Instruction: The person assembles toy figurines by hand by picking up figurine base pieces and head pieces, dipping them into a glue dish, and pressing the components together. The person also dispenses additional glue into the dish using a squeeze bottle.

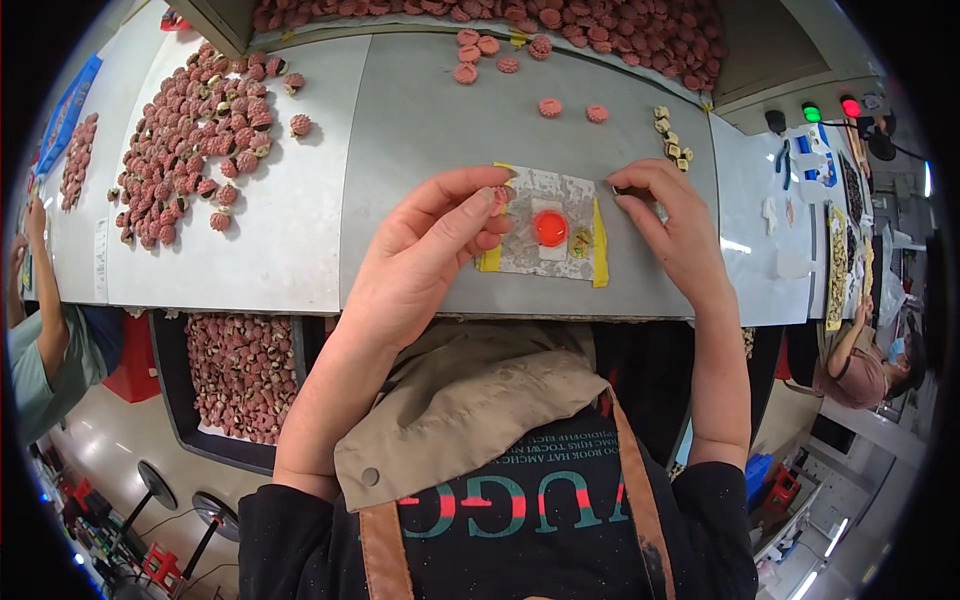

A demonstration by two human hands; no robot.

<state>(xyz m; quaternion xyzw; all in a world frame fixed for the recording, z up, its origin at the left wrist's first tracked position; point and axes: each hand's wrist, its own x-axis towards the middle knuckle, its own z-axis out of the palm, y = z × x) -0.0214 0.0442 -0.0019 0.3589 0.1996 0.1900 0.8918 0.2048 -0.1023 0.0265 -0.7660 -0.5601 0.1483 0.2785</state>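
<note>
Between the thumb and fingers of my left hand (425,235) is a small pink ridged piece (499,201). My right hand (672,215) pinches a small dark piece (621,190) at its fingertips, too small to name. Between the two hands lies a worn grey-white pad (520,262), edged with yellow tape. A shiny red-orange disc (550,228) sits at its middle, beside a small greenish-yellow spot (580,241). Beyond the pad, several loose pink ridged caps (550,107) rest on the grey tabletop. Small cream-and-dark blocks (672,135) stand in a cluster past my right hand.
A heap of pink pieces with dark and cream parts (195,140) covers the left table. More pink caps (640,35) fill the far tray. Below the table's front edge hangs a black bin (180,400) of pink pieces. Co-workers sit left (50,340) and right (850,365).
</note>
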